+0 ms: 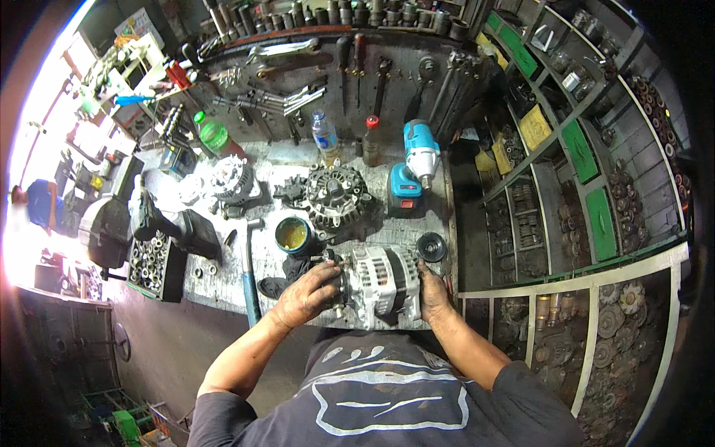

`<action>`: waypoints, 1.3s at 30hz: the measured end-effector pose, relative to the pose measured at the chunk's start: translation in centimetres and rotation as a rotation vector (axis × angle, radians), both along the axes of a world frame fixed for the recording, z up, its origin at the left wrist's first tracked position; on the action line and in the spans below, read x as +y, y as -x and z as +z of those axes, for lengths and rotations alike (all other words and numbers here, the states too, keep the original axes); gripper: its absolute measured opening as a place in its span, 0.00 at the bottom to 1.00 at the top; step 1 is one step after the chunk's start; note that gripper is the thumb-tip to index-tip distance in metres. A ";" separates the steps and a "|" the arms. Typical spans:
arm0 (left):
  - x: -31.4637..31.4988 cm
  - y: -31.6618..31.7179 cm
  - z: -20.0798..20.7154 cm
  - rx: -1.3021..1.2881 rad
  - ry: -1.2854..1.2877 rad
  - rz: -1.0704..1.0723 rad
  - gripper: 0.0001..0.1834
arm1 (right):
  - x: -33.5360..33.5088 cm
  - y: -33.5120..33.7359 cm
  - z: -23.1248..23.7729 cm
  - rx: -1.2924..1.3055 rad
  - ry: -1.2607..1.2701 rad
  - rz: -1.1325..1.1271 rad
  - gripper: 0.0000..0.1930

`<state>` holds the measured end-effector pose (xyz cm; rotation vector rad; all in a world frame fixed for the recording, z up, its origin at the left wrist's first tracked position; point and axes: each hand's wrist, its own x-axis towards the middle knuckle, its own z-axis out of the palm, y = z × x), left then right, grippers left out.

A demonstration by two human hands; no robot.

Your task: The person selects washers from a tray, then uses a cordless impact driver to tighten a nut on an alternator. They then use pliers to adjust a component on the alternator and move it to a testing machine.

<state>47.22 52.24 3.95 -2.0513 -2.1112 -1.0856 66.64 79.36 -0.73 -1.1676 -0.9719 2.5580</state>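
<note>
Left hand (307, 293) and right hand (433, 295) clasp an alternator (382, 283) between them.

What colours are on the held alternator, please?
The alternator is silver with a dark band; head view.

The alternator (372, 287) is a roughly cylindrical unit with a slotted, silver-grey metal housing. A dark band crosses the visible side between lighter sections, which are joined. The axis runs crosswise, left to right. Darker fittings project at the left end. The unit is held from both ends at the near edge of the bench (223, 292).
</note>
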 end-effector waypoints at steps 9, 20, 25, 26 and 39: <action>-1.9 -0.1 -7.2 -0.002 0.053 0.200 0.48 | -2.8 0.7 -1.6 -0.008 -0.262 0.038 0.32; -2.4 -2.0 -4.4 -0.291 0.443 0.608 0.46 | -1.7 0.5 -4.4 -0.141 -0.647 0.151 0.40; -3.2 -0.1 -1.6 -0.614 0.457 0.516 0.41 | -1.3 0.9 -3.8 -0.244 -0.683 0.187 0.42; -3.2 0.3 -1.4 -0.741 0.409 0.515 0.40 | -1.3 0.9 -3.5 -0.251 -0.693 0.220 0.42; -0.1 0.8 -4.9 -1.431 0.582 0.654 0.43 | -2.4 0.9 -0.4 -0.204 -0.152 0.165 0.33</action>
